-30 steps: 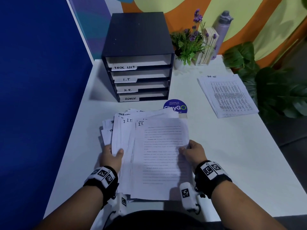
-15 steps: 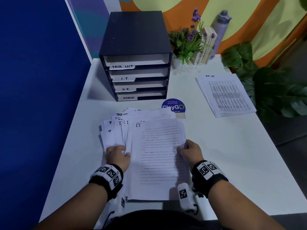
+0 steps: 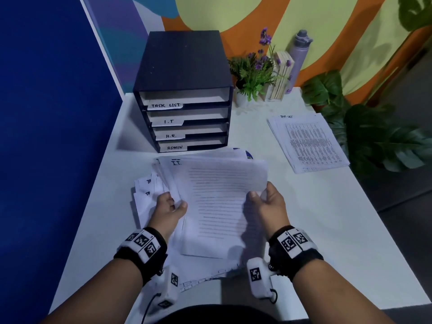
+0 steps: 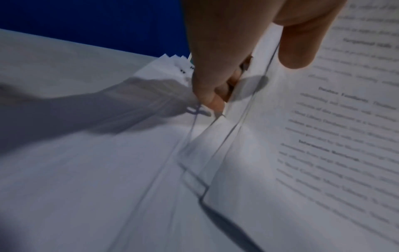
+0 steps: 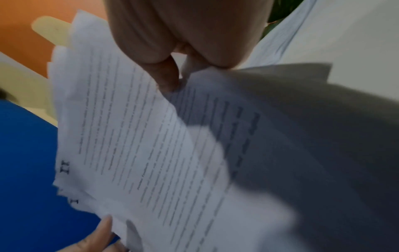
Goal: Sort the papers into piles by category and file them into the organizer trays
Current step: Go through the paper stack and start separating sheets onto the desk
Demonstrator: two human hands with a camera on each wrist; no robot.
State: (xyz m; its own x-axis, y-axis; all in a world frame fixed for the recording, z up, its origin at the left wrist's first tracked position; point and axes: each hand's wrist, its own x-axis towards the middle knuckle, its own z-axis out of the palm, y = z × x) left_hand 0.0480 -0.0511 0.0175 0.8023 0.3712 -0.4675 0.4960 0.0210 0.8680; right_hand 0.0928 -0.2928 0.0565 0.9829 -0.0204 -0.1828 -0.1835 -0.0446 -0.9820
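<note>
A bundle of white printed sheets marked "I.T." [image 3: 217, 195] is lifted off the table between both hands. My left hand [image 3: 171, 204] grips its left edge, thumb on top, fingers under [image 4: 215, 98]. My right hand [image 3: 261, 199] pinches the right edge [image 5: 170, 81]. More sheets [image 3: 145, 190] lie fanned on the table under and left of the bundle. A dark organizer [image 3: 184, 94] with trays labelled TASK LIST, I.T, H.R. and ADMIN stands behind. A sorted task-list pile [image 3: 308, 141] lies at the right.
The white table [image 3: 304, 218] meets a blue wall at the left. At the back stand a potted purple-flower plant [image 3: 254, 73], a wooden block and a lilac bottle [image 3: 299, 52]. Large green leaves [image 3: 374, 136] overhang the table's right edge.
Both hands have gathered the I.T. sheets from the flat stack and raised them off the table, tilted toward the organizer. The head view has shifted closer.
</note>
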